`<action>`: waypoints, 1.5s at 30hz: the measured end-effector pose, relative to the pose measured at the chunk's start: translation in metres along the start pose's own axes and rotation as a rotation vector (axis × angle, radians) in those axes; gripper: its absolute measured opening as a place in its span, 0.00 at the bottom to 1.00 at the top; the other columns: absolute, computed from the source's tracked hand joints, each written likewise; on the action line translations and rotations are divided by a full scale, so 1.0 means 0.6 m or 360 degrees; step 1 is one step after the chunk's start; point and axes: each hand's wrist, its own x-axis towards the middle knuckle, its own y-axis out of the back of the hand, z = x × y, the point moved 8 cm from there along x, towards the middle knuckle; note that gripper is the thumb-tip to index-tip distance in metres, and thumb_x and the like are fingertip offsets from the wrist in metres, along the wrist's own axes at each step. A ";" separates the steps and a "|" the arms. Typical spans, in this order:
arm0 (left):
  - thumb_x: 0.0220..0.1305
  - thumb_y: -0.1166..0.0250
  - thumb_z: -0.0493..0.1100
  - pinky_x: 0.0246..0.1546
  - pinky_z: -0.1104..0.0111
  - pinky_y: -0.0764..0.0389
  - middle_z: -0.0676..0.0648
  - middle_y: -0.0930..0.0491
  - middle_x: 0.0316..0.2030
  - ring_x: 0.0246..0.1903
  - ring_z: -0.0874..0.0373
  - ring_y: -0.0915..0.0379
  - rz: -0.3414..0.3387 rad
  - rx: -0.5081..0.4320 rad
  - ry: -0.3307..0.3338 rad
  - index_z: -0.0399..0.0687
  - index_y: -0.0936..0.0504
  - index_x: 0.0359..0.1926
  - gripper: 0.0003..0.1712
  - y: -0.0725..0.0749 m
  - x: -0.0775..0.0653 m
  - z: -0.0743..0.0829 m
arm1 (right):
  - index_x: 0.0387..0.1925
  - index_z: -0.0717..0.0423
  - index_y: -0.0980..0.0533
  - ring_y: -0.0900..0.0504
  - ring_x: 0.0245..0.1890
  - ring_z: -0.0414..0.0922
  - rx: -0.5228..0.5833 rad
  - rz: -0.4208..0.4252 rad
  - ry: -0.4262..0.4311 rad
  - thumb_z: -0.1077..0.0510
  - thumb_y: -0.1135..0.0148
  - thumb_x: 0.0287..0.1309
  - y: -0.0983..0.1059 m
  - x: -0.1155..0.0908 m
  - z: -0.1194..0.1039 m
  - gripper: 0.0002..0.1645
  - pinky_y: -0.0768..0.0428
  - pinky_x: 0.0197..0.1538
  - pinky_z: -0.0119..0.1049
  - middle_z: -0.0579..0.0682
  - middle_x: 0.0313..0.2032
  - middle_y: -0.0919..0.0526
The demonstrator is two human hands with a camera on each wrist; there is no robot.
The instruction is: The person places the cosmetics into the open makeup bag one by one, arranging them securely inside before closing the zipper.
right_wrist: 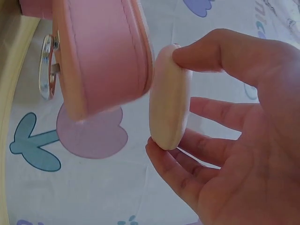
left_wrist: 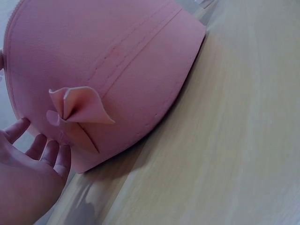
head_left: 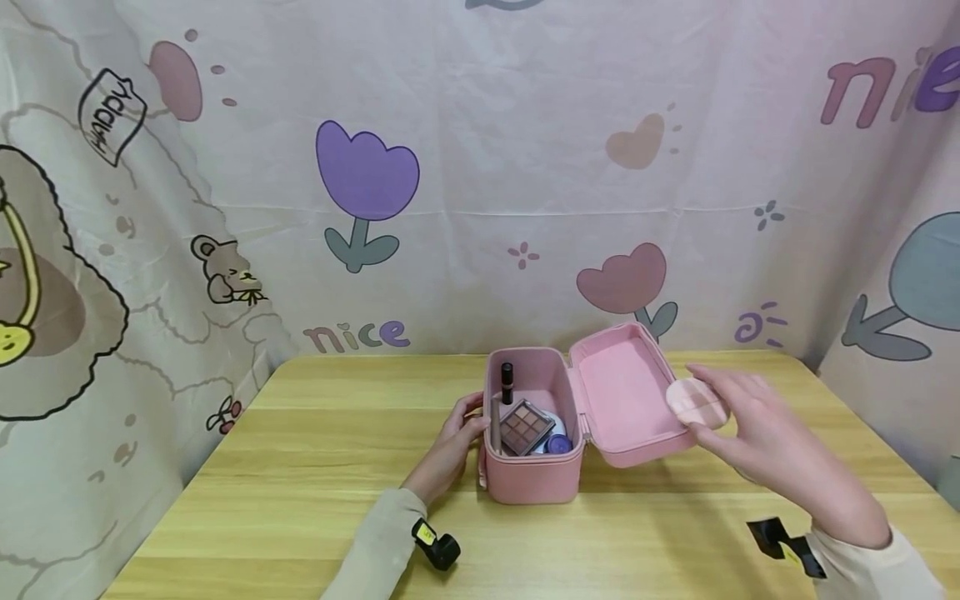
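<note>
A pink cosmetic case (head_left: 534, 483) stands on the table with its lid (head_left: 626, 387) swung out to the right. Inside it lie an eyeshadow palette (head_left: 527, 428), a black tube (head_left: 507, 383) standing at the back, and a small blue-lidded jar (head_left: 558, 444). My left hand (head_left: 453, 442) rests on the case's left side, its loose fingers (left_wrist: 35, 147) touching the wall beside a pink bow (left_wrist: 82, 110). Between thumb and fingertips my right hand (head_left: 772, 433) pinches a round, pale powder puff (right_wrist: 169, 98), held beside the lid's outer edge.
The case sits on a light wooden table (head_left: 337, 433). A patterned cloth (head_left: 480, 167) hangs behind and at both sides. A slim brown stick (head_left: 495, 425) leans along the case's inner left wall. On the lid's outside is a metal fitting (right_wrist: 47, 68).
</note>
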 end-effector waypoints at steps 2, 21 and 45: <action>0.65 0.47 0.40 0.55 0.59 0.35 0.32 0.44 0.65 0.61 0.41 0.43 0.0004 -0.0003 -0.0005 0.33 0.44 0.68 0.34 0.001 0.000 0.000 | 0.57 0.68 0.29 0.29 0.47 0.64 0.0022 -0.0015 0.0017 0.64 0.26 0.40 -0.005 0.004 -0.005 0.39 0.31 0.45 0.60 0.68 0.48 0.23; 0.65 0.47 0.41 0.55 0.59 0.36 0.32 0.43 0.65 0.61 0.40 0.43 0.0000 -0.0004 -0.0004 0.34 0.44 0.69 0.34 0.001 0.004 -0.001 | 0.59 0.65 0.29 0.31 0.51 0.62 0.0145 -0.0076 0.0029 0.62 0.29 0.46 -0.040 0.033 -0.044 0.36 0.28 0.45 0.58 0.67 0.51 0.25; 0.65 0.47 0.42 0.54 0.60 0.36 0.33 0.42 0.65 0.60 0.41 0.42 0.0012 0.0023 -0.0004 0.35 0.43 0.68 0.33 0.004 0.006 -0.002 | 0.52 0.69 0.25 0.26 0.44 0.61 -0.0079 -0.0464 0.0308 0.65 0.32 0.42 -0.064 0.118 -0.079 0.30 0.27 0.47 0.54 0.63 0.47 0.22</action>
